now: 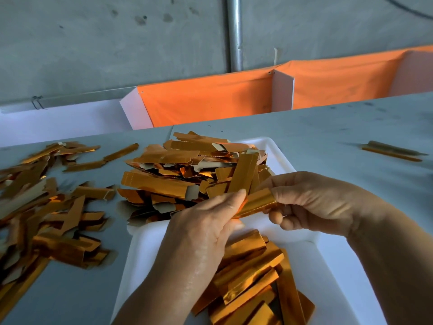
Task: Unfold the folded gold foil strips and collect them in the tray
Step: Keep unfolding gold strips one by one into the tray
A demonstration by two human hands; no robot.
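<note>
The job is looking somewhere in the middle: a good many gold strips are already lying in the white tray (328, 266), some heaped at its far end (187, 170) and more gathered at its near end (253, 277), while a loose pile (46, 207) is still waiting on the grey bench (328, 127) to the left, and two strays (393, 152) are sitting far off to the right. Both hands are working one strip (256, 204) just above the tray: the left hand (206, 231) is pinching its nearer end, the right hand (311, 202) is pinching its farther end. The strip's long axis is running from lower left up to the right, across the tray.
</note>
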